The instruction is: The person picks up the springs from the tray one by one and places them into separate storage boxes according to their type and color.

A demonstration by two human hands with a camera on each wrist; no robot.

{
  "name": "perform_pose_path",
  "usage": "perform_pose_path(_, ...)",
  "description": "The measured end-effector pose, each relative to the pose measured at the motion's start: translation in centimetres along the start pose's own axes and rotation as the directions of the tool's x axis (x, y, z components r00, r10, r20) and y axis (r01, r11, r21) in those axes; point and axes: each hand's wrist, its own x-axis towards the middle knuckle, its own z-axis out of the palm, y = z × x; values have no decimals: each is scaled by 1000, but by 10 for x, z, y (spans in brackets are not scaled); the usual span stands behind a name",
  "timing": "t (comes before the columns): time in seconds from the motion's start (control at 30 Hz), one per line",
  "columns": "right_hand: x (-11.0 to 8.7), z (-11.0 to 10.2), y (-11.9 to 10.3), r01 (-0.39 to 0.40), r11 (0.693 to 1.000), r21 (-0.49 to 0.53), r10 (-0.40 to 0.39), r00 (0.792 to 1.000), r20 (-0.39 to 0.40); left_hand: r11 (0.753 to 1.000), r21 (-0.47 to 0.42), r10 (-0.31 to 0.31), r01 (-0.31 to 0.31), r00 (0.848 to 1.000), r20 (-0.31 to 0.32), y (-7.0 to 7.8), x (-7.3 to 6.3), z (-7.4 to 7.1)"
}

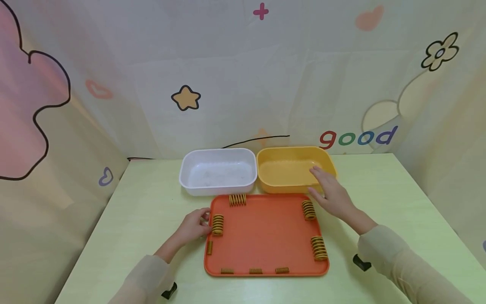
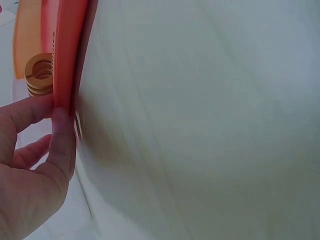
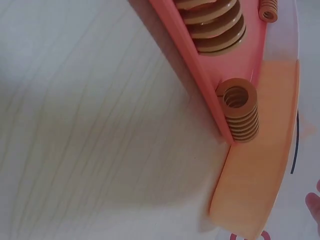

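An orange-red tray (image 1: 265, 236) lies on the table with coil springs along its edges. My left hand (image 1: 193, 226) pinches the tray's left rim, beside a large spring (image 1: 218, 225); the left wrist view has finger and thumb on the rim just below that spring (image 2: 40, 74). With fingers extended, my right hand (image 1: 332, 194) hovers at the front right corner of the yellow bin (image 1: 294, 189) and holds nothing. Two large springs, a back one (image 1: 309, 210) and a front one (image 1: 319, 248), lie along the tray's right side, near that hand. Only fingertips (image 3: 313, 204) of it show in the right wrist view.
Left of the yellow bin stands a white bin (image 1: 218, 191), both behind the tray. Another large spring (image 1: 237, 199) lies at the tray's back rim. Several small springs line its front edge, and one small spring (image 1: 209, 247) its left. A printed curtain (image 1: 235, 76) hangs behind the table.
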Motion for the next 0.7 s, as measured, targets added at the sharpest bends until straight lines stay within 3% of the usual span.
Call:
perform_pose_path(0.4,5,7,-18,95,995,22,-95,995,-24,1000,21,0,0,1000,-18,1,2,0)
perform_pose_path(0.57,6,11,-24,145,989,21,-144,989,-46,1000,-23,-13,13,1000,-17,0,3,-1)
perform_pose_path(0.7,7,15,-30,142,989,32,-142,990,-20,998,-57,-30,29,999,-17,0,3,-1)
